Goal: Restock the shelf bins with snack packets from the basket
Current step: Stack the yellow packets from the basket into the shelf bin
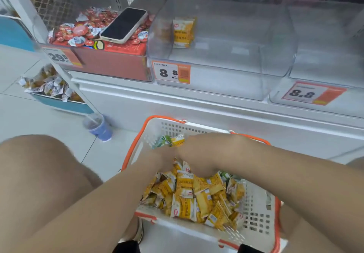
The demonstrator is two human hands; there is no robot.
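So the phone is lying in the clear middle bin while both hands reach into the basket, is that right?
Not quite: the head view shows the phone lying on the red packets in the left bin, not in the clear middle bin. The left hand and right hand do reach into the basket.

Pale tiled floor point(29, 114), evenly lit. A white shelf point(177, 99) has a perforated back panel point(55, 0). A blue cup point(99, 128) stands on the floor by the shelf's left corner.
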